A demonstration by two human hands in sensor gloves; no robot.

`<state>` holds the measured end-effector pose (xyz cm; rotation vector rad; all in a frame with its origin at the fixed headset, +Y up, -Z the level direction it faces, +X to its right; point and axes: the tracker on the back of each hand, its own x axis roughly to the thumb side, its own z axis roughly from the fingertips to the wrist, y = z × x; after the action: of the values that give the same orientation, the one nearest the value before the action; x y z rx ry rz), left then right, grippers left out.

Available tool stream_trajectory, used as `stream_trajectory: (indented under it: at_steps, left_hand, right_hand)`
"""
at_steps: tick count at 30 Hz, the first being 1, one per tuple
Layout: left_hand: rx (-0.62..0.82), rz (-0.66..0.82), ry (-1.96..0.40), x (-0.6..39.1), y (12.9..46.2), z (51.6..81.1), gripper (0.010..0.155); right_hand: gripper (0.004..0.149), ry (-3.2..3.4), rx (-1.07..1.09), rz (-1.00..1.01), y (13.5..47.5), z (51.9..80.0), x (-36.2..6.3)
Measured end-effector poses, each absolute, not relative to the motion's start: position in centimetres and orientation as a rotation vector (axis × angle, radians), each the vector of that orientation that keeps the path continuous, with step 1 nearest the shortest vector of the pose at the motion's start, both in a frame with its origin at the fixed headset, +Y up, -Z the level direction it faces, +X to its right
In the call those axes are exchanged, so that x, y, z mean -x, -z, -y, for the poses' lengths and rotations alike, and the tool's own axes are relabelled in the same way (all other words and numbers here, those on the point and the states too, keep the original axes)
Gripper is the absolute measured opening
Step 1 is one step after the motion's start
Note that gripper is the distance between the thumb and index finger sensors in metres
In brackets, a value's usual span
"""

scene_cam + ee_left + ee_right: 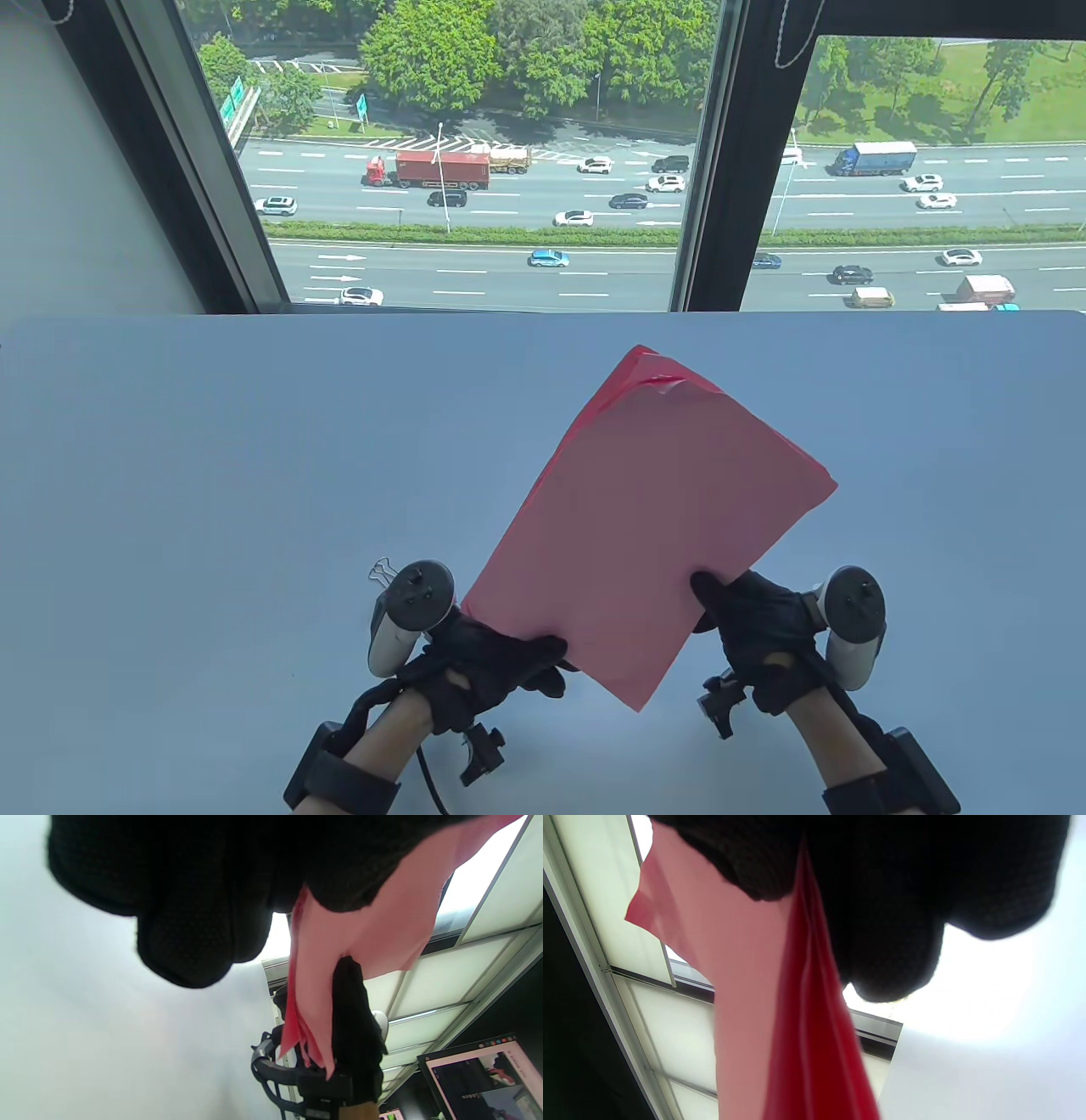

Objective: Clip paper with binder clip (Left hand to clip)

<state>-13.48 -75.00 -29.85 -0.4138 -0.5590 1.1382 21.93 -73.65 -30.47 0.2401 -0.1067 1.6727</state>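
Observation:
A stack of pink paper sheets [653, 518] is held up off the white table [212, 475], tilted with its far corner raised. My left hand [501, 662] grips its lower left edge. My right hand [747, 620] grips its lower right edge. The paper also shows in the left wrist view [365, 938] and in the right wrist view [780, 1018], where its sheet edges fan apart. A binder clip [382, 570] with wire handles lies on the table just behind my left hand's tracker; only its handles show.
The table's far edge [543, 316] meets a large window. The left wrist view shows a monitor [483, 1082] at the lower right.

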Motion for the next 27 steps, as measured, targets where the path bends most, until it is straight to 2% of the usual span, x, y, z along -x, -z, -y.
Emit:
stream_trajectory:
  at_steps: [3, 8, 11, 15, 17, 22, 27]
  left_hand:
    - [0.228, 0.525, -0.898, 15.4, 30.1, 73.3, 0.057]
    - [-0.181, 0.331, -0.648, 19.7, 30.4, 70.4, 0.054]
    - [-0.293, 0.218, -0.531, 22.0, 30.5, 69.6, 0.051]
    - [-0.225, 0.032, -0.425, 25.0, 31.3, 70.2, 0.052]
    - [-0.148, -0.044, -0.386, 26.1, 31.7, 70.9, 0.056]
    - [0.065, -0.119, -0.397, 27.7, 32.6, 72.8, 0.059]
    - [0.021, -0.131, -0.338, 27.2, 33.1, 73.4, 0.064]
  right_hand:
    - [0.044, -1.732, -0.191, 0.161, 30.8, 73.2, -23.7]
    - [0.044, -1.819, -0.147, 0.091, 31.5, 73.5, -25.8]
    - [0.043, -1.861, -0.148, 0.006, 31.9, 74.0, -25.9]
    - [0.043, -1.904, -0.175, -0.116, 32.2, 74.7, -25.3]
    - [0.043, -1.923, -0.19, -0.164, 32.3, 75.0, -24.9]
    - [0.043, -1.97, -0.217, -0.253, 32.2, 75.7, -24.2]
    - [0.043, -1.963, -0.214, -0.282, 32.5, 76.1, -24.0]
